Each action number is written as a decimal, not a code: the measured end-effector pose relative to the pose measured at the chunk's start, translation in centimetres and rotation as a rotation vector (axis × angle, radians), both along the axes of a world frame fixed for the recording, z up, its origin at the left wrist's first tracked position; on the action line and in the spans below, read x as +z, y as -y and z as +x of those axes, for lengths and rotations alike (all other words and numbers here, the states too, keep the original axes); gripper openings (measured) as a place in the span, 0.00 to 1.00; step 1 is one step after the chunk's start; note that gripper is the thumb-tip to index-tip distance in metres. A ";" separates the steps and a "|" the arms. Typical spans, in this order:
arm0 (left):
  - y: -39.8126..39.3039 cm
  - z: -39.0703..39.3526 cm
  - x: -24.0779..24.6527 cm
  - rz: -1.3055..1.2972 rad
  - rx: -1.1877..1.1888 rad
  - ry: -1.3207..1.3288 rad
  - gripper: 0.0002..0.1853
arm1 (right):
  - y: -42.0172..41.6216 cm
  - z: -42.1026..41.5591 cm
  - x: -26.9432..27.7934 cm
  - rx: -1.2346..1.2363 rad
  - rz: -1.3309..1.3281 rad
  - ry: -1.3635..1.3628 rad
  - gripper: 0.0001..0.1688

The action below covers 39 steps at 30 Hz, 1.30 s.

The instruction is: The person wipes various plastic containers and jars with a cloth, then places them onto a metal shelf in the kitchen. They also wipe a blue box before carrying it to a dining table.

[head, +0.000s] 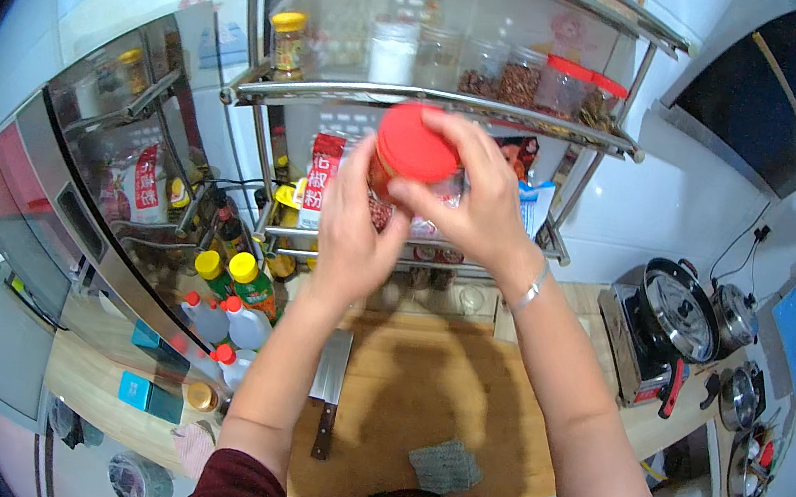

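Note:
Between my two hands is a jar (381, 187) with a red lid (419, 143), raised in front of the metal rack. My left hand (359, 232) is wrapped round the jar's side. The fingers and thumb of my right hand (477, 191) grip the lid's rim. Reddish-brown contents show low in the jar, though motion blurs it. Whether the lid is loose or seated I cannot tell. Below my arms lies a wooden cutting board (456, 377). A cleaver (329, 390) rests at its left side, and a folded grey cloth (445, 466) near its front edge.
Spice jars (522, 76) line the steel rack's shelf (432, 102), with seasoning packets (321, 182) beneath. Bottles and plastic jugs (245, 323) crowd the left by a glass-fronted cabinet (123, 159). At right, a lidded black pan (680, 308) sits on a portable stove (626, 346).

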<state>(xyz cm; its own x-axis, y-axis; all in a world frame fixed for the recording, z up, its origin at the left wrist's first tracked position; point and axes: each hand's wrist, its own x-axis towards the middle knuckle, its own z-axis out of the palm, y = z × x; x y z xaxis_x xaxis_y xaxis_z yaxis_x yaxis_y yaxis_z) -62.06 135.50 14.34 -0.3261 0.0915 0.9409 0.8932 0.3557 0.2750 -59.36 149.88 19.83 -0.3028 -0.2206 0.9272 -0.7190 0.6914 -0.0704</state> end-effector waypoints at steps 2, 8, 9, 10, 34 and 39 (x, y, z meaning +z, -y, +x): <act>1.4 -1.9 3.2 0.045 0.127 -0.100 0.36 | 2.4 -2.6 2.8 0.046 -0.025 -0.087 0.33; 3.6 -8.9 5.7 0.030 0.331 -0.062 0.33 | 5.6 -10.1 5.3 -0.083 0.036 -0.248 0.33; 3.9 -9.9 5.6 0.021 0.351 -0.046 0.33 | 5.7 -11.1 5.3 -0.110 0.034 -0.244 0.33; 4.1 -10.8 5.5 0.013 0.370 -0.031 0.32 | 5.9 -12.0 5.2 -0.137 0.032 -0.241 0.33; 5.4 -13.9 2.0 -0.259 0.546 -0.277 0.26 | 5.5 -10.2 -0.4 -0.397 0.113 -0.338 0.13; 5.6 -12.1 2.2 -0.229 0.390 -0.078 0.30 | 2.5 1.7 -15.1 -0.074 0.258 0.578 0.08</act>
